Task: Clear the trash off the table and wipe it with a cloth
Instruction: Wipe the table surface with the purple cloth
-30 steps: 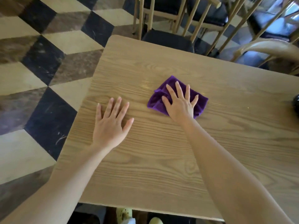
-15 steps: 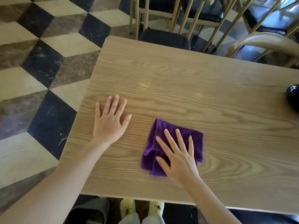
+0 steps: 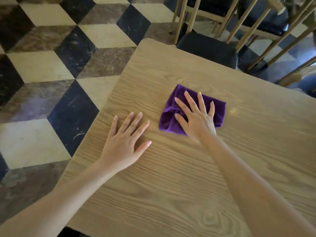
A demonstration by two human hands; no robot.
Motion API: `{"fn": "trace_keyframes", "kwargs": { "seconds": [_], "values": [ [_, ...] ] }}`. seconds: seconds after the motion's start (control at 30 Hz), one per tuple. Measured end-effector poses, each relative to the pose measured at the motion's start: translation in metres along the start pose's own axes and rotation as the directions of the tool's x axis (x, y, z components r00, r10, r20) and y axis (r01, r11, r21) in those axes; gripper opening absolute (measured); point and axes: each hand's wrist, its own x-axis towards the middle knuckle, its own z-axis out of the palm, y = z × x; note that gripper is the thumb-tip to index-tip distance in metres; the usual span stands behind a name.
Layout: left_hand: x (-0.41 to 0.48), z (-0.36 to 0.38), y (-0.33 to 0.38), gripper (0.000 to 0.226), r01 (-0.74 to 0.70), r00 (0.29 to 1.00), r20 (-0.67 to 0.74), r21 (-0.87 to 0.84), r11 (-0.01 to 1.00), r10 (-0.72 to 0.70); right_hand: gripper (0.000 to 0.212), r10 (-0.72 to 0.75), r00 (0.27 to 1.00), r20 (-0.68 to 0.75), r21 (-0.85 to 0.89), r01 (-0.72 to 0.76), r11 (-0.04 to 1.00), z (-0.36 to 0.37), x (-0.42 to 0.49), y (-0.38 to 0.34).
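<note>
A folded purple cloth (image 3: 219, 110) lies on the light wooden table (image 3: 171, 185), toward its far left part. My right hand (image 3: 195, 115) presses flat on the cloth with fingers straight and spread. My left hand (image 3: 124, 141) rests palm-down on the bare wood to the left of the cloth, fingers straight, close to the table's left edge. No trash shows on the visible tabletop.
A wooden chair with a dark seat cushion (image 3: 206, 48) stands against the table's far edge, and more chairs (image 3: 263, 19) stand behind it. A checkered tile floor (image 3: 51, 65) lies to the left.
My right hand has pushed the cloth away from the near edge, back toward the far side of the table. My left hand has stayed flat in place. The view has shifted right-to-left.
</note>
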Motion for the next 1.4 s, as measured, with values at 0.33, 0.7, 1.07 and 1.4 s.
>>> {"fn": "trace_keyframes", "kwargs": {
  "seconds": [0.33, 0.7, 1.07, 1.4],
  "values": [
    [0.039, -0.003, -0.021, 0.065, 0.071, 0.997, 0.025, 0.020, 0.997, -0.071, 0.054, -0.146, 0.989, 0.019, -0.004, 0.146, 0.989, -0.015, 0.179, -0.050],
    [0.041, -0.004, -0.024, 0.065, 0.089, 0.994, 0.062, 0.027, 0.996, -0.091, 0.058, -0.215, 0.977, -0.012, -0.025, 0.214, 0.976, -0.016, 0.239, -0.079],
    [0.044, -0.004, -0.024, 0.068, 0.095, 0.994, 0.050, 0.027, 0.995, -0.097, 0.056, -0.110, 0.994, -0.007, 0.000, 0.110, 0.994, -0.008, 0.150, -0.053],
    [-0.087, 0.003, -0.031, 0.066, 0.201, 0.979, -0.024, 0.000, 0.980, -0.201, 0.056, 0.022, 1.000, -0.011, 0.033, -0.022, 0.999, 0.011, 0.017, -0.097]
  ]
}}
